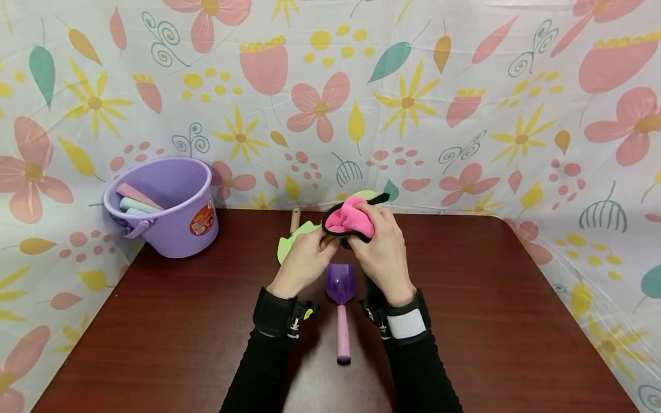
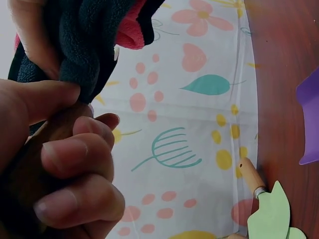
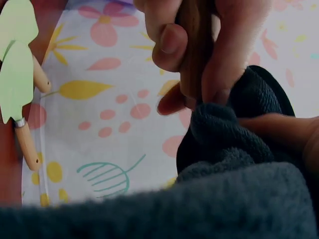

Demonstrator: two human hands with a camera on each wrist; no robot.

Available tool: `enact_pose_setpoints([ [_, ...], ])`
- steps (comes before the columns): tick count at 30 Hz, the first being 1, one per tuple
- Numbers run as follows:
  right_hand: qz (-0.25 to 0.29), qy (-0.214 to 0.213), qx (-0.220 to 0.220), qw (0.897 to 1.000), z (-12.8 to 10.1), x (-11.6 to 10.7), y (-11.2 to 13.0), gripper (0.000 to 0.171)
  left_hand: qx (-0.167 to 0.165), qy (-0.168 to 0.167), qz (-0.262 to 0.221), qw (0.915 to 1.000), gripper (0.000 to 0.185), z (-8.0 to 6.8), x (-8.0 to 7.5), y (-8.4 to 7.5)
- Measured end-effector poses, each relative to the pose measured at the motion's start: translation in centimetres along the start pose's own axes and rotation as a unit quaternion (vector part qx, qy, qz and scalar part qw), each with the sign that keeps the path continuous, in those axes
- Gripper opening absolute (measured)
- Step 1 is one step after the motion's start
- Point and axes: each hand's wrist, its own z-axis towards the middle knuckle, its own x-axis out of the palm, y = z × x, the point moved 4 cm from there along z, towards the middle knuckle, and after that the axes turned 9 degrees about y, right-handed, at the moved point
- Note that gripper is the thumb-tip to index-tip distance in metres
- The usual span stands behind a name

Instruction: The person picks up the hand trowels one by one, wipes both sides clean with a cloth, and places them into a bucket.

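My left hand (image 1: 304,261) grips a wooden handle (image 3: 193,55), its thumb against a folded cloth (image 1: 356,219). The cloth is bright pink on one face, dark grey on the other, with black edging. My right hand (image 1: 384,249) holds it bunched where the handle ends. A pale green edge (image 1: 369,194) shows behind the cloth; the rest of that part is hidden. Below the hands lies a purple shovel (image 1: 341,284) with a pink handle. Beyond the left hand, two overlapping pale green trowels (image 3: 17,79) with wooden handles lie on the table.
A lilac bucket (image 1: 198,189) stands at the table's back left, with rolled pink and pale blue cloths (image 1: 138,195) inside. The brown table (image 1: 490,315) meets a flower-printed curtain (image 1: 454,103) at its back and sides.
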Motion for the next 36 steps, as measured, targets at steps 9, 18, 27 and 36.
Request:
enact_pose_setpoints([
  [9, -0.014, -0.025, 0.049, 0.998, 0.0, -0.2, -0.8, 0.047, -0.007, 0.006, -0.029, 0.9995, 0.024, -0.2, 0.0, 0.0],
  [18, -0.021, -0.067, 0.082, 0.994, 0.1, -1.2, -2.0, 0.049, -0.001, 0.032, -0.023, 0.9992, 0.031, -0.3, 0.4, -0.3],
  [27, -0.019, -0.091, 0.110, 0.990, 0.2, -2.0, -3.3, 0.048, -0.003, 0.048, -0.023, 0.9986, 0.032, -0.2, 0.4, -0.2],
  [36, -0.023, -0.080, 0.103, 0.991, 0.1, -1.6, -2.6, 0.049, -0.018, 0.027, -0.039, 0.9987, 0.031, -0.6, -0.2, -0.1],
])
